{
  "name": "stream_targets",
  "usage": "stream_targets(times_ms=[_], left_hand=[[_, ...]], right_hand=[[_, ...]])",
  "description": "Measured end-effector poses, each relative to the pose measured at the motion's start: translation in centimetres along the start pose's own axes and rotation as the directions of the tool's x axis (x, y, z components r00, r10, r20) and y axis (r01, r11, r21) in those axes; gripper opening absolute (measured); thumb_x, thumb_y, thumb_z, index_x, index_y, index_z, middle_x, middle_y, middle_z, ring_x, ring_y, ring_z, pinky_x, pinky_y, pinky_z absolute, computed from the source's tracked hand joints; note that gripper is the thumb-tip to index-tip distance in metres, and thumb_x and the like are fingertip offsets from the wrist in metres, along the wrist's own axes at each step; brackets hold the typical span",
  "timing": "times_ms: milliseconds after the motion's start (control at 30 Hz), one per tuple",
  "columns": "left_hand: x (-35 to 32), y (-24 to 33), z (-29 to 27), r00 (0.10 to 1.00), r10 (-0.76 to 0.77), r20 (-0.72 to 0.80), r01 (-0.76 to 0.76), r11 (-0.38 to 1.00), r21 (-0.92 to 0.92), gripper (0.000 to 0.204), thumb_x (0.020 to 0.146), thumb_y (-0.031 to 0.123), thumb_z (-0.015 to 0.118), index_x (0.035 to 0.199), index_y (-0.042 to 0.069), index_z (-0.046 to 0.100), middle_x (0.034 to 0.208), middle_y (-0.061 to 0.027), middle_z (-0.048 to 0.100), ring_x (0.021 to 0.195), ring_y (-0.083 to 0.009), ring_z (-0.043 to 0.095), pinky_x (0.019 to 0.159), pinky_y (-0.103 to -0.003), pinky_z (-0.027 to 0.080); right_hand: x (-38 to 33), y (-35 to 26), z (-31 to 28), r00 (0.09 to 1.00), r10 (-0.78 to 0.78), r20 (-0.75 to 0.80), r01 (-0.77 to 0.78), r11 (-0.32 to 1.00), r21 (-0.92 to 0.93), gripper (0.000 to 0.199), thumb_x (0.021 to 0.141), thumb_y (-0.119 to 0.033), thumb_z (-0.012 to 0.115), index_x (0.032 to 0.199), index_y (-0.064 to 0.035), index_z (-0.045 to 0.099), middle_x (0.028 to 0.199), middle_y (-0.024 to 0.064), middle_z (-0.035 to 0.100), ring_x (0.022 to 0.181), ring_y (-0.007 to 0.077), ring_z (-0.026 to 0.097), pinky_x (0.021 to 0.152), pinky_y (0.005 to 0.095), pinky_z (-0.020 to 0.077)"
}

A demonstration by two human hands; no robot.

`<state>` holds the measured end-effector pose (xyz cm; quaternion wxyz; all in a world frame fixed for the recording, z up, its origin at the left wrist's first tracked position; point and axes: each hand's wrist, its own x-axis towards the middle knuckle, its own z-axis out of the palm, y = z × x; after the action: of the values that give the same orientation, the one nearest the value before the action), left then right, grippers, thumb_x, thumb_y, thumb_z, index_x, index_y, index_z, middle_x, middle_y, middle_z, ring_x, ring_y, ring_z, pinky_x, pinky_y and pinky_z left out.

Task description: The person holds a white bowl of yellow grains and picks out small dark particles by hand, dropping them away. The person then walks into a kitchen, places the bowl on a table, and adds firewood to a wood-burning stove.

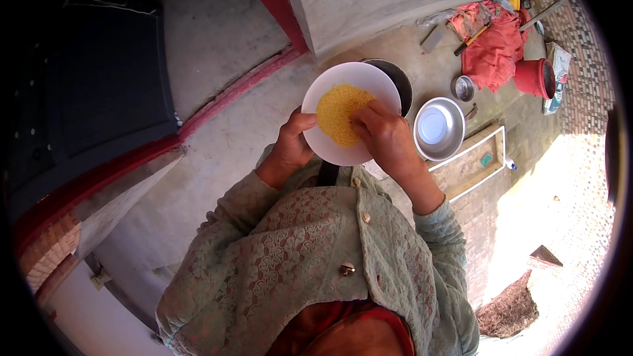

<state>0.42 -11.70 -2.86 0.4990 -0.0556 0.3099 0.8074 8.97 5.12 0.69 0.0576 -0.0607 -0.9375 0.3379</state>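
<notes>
In front of my body I hold a white bowl (pixel 323 82) with small yellow grains (pixel 337 113) heaped across its bottom. My left hand (pixel 294 142) grips the left rim, thumb over the edge and the other fingers underneath. Over the bowl's right side, my right hand (pixel 384 133) is closed in a pinch, its fingertips down at the grains. Whatever sits between those fingertips is too small or hidden to make out. A dark round pan (pixel 400 84) shows partly from behind the bowl's right edge.
Right of the bowl, a metal basin (pixel 440 151) stands on the concrete floor near a small metal bowl (pixel 463 88) and a white rectangular frame (pixel 469 188). Farther off lie a red bucket (pixel 531 78) and red cloth (pixel 494 53). A red doorsill (pixel 241 82) runs along the left.
</notes>
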Motion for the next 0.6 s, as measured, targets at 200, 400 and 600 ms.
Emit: stream_targets(times_ms=[200, 400, 600], left_hand=[[-0.2, -0.2, -0.1, 1.000, -0.001, 0.014, 0.001, 1.000, 0.013, 0.057, 0.077, 0.026, 0.051, 0.126, -0.003, 0.044, 0.118, -0.0145, 0.055, 0.108, -0.0235, 0.055, 0.093, -0.035, 0.042], [-0.4, -0.3, -0.4, 1.000, -0.002, 0.017, 0.001, 1.000, 0.025, 0.056, 0.077, 0.026, 0.052, 0.125, -0.003, 0.044, 0.117, -0.0144, 0.055, 0.108, -0.0235, 0.055, 0.093, -0.035, 0.042], [-0.5, -0.4, -0.2, 0.999, 0.026, 0.035, -0.026, 1.000, -0.005, 0.057, 0.077, 0.025, 0.052, 0.126, -0.003, 0.043, 0.120, -0.0154, 0.055, 0.110, -0.0245, 0.054, 0.094, -0.036, 0.042]], right_hand=[[-0.2, -0.1, 0.5, 0.999, -0.016, 0.029, 0.019, 0.994, -0.104, 0.006, 0.075, -0.010, 0.062, 0.080, -0.0075, 0.060, 0.076, 0.0063, 0.056, 0.064, 0.0265, 0.062, 0.056, 0.0367, 0.0513], [-0.1, -0.3, 0.8, 1.000, -0.006, -0.022, 0.006, 1.000, 0.006, 0.005, 0.075, -0.006, 0.061, 0.078, -0.0056, 0.057, 0.075, 0.0074, 0.056, 0.062, 0.0264, 0.061, 0.055, 0.0358, 0.0504], [-0.8, -0.7, -1.2, 0.979, 0.200, -0.038, -0.163, 0.880, 0.446, 0.011, 0.073, 0.005, 0.060, 0.079, -0.0011, 0.054, 0.072, 0.0066, 0.054, 0.060, 0.0158, 0.056, 0.056, 0.0277, 0.0473]])
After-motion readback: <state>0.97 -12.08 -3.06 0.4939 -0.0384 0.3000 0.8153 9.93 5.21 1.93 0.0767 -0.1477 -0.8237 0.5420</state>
